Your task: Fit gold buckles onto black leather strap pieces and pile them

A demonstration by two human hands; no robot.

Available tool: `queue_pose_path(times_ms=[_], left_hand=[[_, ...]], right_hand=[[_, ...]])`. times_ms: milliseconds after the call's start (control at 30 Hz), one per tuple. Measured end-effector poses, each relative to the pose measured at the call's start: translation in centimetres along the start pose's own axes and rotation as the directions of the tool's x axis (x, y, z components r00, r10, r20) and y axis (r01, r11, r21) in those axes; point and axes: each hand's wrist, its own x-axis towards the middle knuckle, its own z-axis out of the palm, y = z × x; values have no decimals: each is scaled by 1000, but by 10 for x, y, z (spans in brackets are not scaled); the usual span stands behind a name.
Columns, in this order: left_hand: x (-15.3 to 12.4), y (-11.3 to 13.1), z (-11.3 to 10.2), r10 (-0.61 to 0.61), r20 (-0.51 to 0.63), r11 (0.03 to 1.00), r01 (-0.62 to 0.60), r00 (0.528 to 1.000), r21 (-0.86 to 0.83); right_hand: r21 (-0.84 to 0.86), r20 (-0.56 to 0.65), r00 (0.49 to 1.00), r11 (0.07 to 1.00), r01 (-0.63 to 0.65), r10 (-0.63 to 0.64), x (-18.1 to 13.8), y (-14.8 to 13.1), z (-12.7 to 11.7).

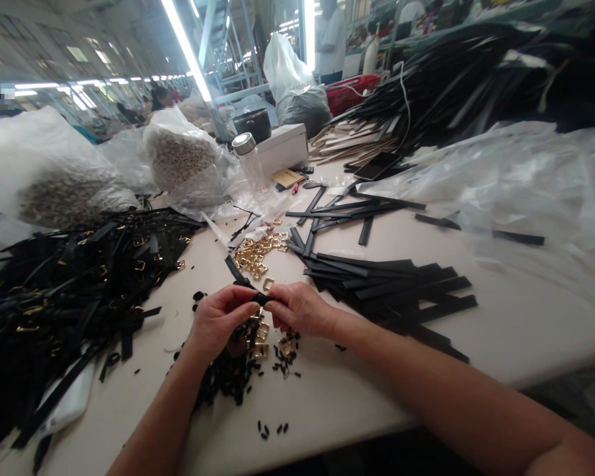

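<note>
My left hand (223,317) and right hand (300,307), fingertips pinched shut, share one end of a black strap (237,271); it slants away leftward toward the desk's (327,403) far edge.

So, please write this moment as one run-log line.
left hand: pinches black strap | right hand: pinches same strap | behind: gold buckles | right: strap stack | left: buckled strap pile

Factory floor: long worktable (500,330), heaped straps (54,297), bagged buckles (178,158).
</note>
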Motion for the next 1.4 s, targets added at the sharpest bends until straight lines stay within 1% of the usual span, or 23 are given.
queue_pose_path(times_ms=[67,133,200,300,467,500,567,667,733,900,1033,1100,1167,1200,1267,1333,1400], left_hand=[[0,-1,-1,-33,28,995,35,999,-93],[0,-3,0,-56,56,980,66,997,-189],[0,-5,2,-72,60,967,84,996,-239],[1,-7,4,-99,35,959,104,995,-262],[2,-9,5,-152,30,918,152,988,-367],[1,-8,5,-147,27,924,148,989,-352],[1,-7,6,-113,4,957,110,994,-268],[1,-6,6,-30,-31,993,26,999,-112],[1,-8,6,29,-31,999,-29,999,-18],[3,-14,8,148,-11,974,-144,989,173],[1,-11,14,269,-1,922,-258,963,288],[-1,-11,16,282,3,917,-271,959,294],[-2,-11,16,238,14,948,-236,971,215],[-2,-12,15,187,22,971,-188,982,145],[1,-13,11,44,3,998,-44,999,-41],[6,-13,7,-107,-57,960,88,993,-267],[12,-12,4,-214,-107,870,140,971,-473]], right_hand=[[208,65,997,976,-64,52,0,2,2],[321,104,992,941,-106,76,0,3,4],[337,97,992,935,-112,84,0,4,4],[322,64,994,941,-99,83,0,3,4],[394,72,996,916,-73,49,1,3,6],[398,65,997,914,-73,51,1,3,6],[370,43,997,926,-74,63,1,4,7],[268,15,998,962,-61,59,2,6,9],[207,10,999,978,-41,39,3,7,9],[148,-4,1000,989,6,-5,5,8,10],[30,-60,996,997,65,-63,5,6,7],[73,-75,996,996,58,-52,4,4,6],[147,-87,996,988,40,-27,3,2,5],[173,-98,995,984,30,-13,2,1,4],[187,-121,993,982,12,10,1,-1,3],[172,-135,991,985,-3,27,0,-3,3],[117,-134,991,993,-13,29,0,-5,2]])
